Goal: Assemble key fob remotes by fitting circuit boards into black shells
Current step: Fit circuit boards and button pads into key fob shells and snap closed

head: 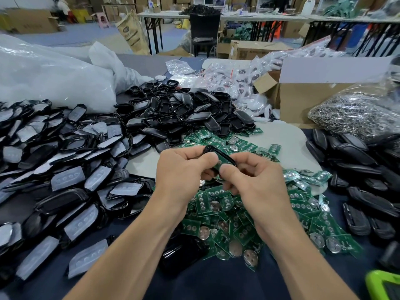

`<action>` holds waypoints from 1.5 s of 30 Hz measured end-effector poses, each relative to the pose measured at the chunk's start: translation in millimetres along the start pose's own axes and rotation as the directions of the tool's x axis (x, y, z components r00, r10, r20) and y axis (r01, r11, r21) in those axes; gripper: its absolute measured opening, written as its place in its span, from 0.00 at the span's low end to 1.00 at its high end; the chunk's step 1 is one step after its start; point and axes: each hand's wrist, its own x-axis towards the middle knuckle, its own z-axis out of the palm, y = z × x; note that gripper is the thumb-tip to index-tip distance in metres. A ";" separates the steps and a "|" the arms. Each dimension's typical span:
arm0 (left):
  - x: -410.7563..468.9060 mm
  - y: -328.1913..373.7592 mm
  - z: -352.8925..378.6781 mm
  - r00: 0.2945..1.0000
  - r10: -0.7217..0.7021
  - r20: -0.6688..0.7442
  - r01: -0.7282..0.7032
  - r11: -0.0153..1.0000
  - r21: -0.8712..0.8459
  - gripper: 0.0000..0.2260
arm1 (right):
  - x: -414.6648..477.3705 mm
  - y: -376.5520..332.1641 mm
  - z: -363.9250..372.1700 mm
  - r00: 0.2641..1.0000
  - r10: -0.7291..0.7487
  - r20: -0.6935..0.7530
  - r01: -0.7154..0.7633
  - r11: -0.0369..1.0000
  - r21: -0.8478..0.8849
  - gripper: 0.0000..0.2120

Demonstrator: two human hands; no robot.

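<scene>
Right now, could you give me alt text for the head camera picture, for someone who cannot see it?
A person's left hand and right hand grip a black shell with a green circuit board showing inside it. Below them a pile of green boards lies on a dark table, with heaps of black shells to the left, behind and right.

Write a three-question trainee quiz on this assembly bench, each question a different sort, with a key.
1. True or false: the left hand and the right hand both hold one black shell.
2. What is heaped under the hands? A. wooden blocks B. green circuit boards C. red caps
3. Fill in: the bag of metal rings lies on the person's ____ side.
Key: 1 true; 2 B; 3 right.
</scene>
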 end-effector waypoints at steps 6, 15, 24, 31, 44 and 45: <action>2.3 0.8 -3.5 0.998 -0.013 0.064 0.012 1.000 0.024 0.02 | 2.5 4.7 -2.1 1.000 0.000 -0.028 0.001 1.000 0.016 0.08; 2.9 -0.9 -7.5 0.993 0.008 0.116 -0.024 0.990 0.140 0.07 | 4.4 7.6 -3.5 0.998 -0.044 -0.034 0.042 0.997 -0.067 0.09; 6.5 3.8 -19.9 0.967 0.074 0.244 -0.168 0.906 0.390 0.11 | 4.2 5.2 -4.3 0.992 -0.119 0.039 0.124 0.969 -0.213 0.14; 13.0 3.3 -27.2 0.972 0.104 -0.209 -0.054 0.971 0.232 0.13 | -2.6 -0.1 10.0 0.991 -0.133 -0.030 0.114 0.927 -0.358 0.07; 40.9 16.2 -91.8 0.843 -0.106 -0.527 -0.119 0.919 -0.375 0.08 | 11.6 -21.6 131.6 0.862 -0.009 0.506 0.429 0.541 -0.723 0.19; 41.0 17.2 -94.1 0.835 -0.119 -0.537 -0.123 0.911 -0.393 0.10 | 10.5 -20.0 136.7 0.857 -0.027 0.514 0.454 0.510 -0.730 0.18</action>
